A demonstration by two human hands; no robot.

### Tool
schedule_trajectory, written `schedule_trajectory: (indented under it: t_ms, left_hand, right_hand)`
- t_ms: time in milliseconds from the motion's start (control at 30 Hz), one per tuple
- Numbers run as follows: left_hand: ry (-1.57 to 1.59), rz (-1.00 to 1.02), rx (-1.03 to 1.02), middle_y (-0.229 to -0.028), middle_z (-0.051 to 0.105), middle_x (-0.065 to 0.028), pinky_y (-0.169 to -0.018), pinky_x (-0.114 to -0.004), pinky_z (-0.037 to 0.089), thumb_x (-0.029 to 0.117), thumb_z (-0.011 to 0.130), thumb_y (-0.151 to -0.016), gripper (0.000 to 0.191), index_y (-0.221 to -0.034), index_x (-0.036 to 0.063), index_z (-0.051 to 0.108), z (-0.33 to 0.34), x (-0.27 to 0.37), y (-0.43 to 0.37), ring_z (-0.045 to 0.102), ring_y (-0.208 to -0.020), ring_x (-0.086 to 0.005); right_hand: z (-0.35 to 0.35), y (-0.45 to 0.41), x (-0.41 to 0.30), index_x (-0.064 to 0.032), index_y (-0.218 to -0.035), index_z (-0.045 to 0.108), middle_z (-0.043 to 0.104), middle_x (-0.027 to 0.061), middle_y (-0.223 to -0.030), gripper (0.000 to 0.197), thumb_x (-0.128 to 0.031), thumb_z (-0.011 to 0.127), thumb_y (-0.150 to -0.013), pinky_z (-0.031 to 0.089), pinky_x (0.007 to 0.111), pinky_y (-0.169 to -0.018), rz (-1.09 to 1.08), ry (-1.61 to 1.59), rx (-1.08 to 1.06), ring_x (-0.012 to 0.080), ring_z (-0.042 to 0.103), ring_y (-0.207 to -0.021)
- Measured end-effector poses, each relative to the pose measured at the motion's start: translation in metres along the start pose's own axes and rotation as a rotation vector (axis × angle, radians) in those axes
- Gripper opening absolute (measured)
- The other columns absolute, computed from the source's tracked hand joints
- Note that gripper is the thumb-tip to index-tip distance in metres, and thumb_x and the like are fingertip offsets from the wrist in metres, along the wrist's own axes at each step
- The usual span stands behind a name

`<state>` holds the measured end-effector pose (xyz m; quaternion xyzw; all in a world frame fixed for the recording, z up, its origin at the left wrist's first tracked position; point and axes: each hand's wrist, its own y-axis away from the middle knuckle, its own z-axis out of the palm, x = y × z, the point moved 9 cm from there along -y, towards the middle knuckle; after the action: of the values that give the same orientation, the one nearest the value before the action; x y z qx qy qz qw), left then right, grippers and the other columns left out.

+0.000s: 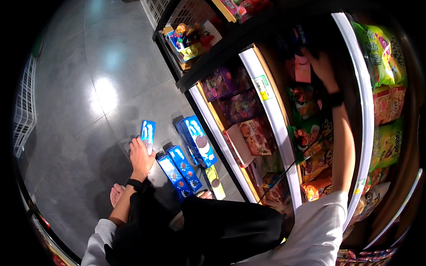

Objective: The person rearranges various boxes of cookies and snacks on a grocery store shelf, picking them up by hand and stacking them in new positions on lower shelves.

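My left hand (141, 158) grips a small blue box of sandwich cookies (148, 131) above the floor, fingers on one side and thumb on the other. Right of it, long blue cookie boxes (179, 171) lie on the floor near my foot. A larger blue cookie box (200, 141) is against the shelf base, with a yellow-green cookie box (215, 183) below it. Deep inside a shaded shelf, my right hand (319, 68) reaches to a pink box (302, 69). Dark blue packs (299, 36) sit beyond its fingers. Shadow hides whether that hand grips anything.
White shelf edges (266, 96) run along my right side. Bagged snacks (306, 133) fill the shelf under my right forearm; green bags (382, 53) stand on another shelf. A small open carton (244, 143) sits lower. White plastic crates (25, 103) stand at far left.
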<state>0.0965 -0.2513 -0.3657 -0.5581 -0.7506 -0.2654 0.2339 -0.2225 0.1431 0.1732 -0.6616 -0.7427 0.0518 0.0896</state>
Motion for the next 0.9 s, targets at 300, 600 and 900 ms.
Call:
schedule_trajectory:
  t_ms: [300,600,900]
  left_hand:
    - [0.363,-0.056,0.069,-0.117,0.065,-0.031,-0.093,-0.052,0.053,0.017,0.077,-0.086,0.063,-0.134,-0.0013,0.042,-0.022,-0.03,0.004,0.065,-0.109,-0.0497]
    - [1.118,-0.091,-0.054,-0.114,0.065,-0.0089,-0.087,-0.031,0.052,0.038,0.06,-0.109,0.048,-0.137,0.002,0.045,-0.082,0.024,-0.038,0.062,-0.098,-0.0114]
    - [1.528,0.336,-0.286,-0.143,0.053,-0.015,-0.115,-0.04,0.044,0.008,0.061,-0.106,0.053,-0.15,0.0018,0.031,-0.155,0.176,-0.019,0.055,-0.133,-0.0205]
  right_hand:
    - [0.094,-0.058,-0.001,0.0031,-0.115,0.073,0.076,0.026,-0.102,0.065,-0.055,0.081,-0.086,0.059,0.047,-0.082,-0.395,0.06,0.013,0.0414,0.075,-0.094]
    - [0.01,0.094,-0.137,0.0012,-0.122,0.068,0.075,0.0123,-0.09,0.036,-0.028,0.071,-0.101,0.058,0.034,-0.072,-0.37,-0.085,0.136,0.0189,0.074,-0.081]
    - [0.092,0.227,-0.277,0.0041,-0.147,0.045,0.066,0.0242,-0.129,0.079,-0.039,0.082,-0.092,0.06,0.038,-0.086,-0.496,-0.639,-0.421,0.0289,0.072,-0.103]
